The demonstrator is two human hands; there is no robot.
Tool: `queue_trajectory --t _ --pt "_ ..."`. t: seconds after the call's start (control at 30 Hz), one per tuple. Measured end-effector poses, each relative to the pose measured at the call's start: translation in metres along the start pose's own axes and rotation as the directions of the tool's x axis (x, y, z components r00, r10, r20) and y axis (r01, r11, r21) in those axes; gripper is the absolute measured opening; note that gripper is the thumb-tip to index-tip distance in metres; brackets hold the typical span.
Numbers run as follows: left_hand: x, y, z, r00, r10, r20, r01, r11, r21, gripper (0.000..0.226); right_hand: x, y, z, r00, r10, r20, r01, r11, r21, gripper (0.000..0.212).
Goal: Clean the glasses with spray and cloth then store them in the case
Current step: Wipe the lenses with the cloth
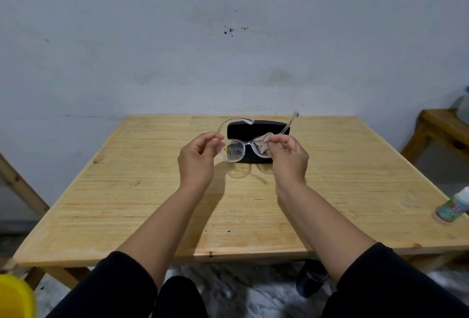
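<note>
Clear-framed glasses are held up above the table, arms unfolded and pointing away from me. My left hand pinches the frame at its left lens edge. My right hand pinches a small beige cloth against the right lens. Behind the glasses a black case lies shut on the wooden table. A small spray bottle with a white cap stands at the table's right edge.
A plain grey wall rises behind the table. A wooden stool with a clear bottle on it stands at the right. A yellow object shows at the bottom left. The table's front edge is close to my knees.
</note>
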State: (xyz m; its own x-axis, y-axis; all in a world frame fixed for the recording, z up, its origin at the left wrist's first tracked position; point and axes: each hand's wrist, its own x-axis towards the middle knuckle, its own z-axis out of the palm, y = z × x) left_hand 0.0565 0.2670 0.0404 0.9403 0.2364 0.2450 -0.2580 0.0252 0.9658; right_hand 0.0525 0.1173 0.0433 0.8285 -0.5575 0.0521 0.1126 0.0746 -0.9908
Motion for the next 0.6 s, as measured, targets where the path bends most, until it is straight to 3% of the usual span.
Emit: queue_trajectory --t 0.4,0.6 --pt "-0.005 0.001 0.009 0.999 0.033 0.012 -0.033 0.999 0.005 0.034 -0.008 0.001 0.006 0.987 0.145 -0.065 -0.131 0.975 0.180 0.005" --pt "-0.005 0.003 0.013 0.998 0.062 0.001 -0.062 0.998 0.006 0.031 -0.005 -0.009 0.001 0.975 0.175 0.137 -0.207 0.939 0.275 0.013"
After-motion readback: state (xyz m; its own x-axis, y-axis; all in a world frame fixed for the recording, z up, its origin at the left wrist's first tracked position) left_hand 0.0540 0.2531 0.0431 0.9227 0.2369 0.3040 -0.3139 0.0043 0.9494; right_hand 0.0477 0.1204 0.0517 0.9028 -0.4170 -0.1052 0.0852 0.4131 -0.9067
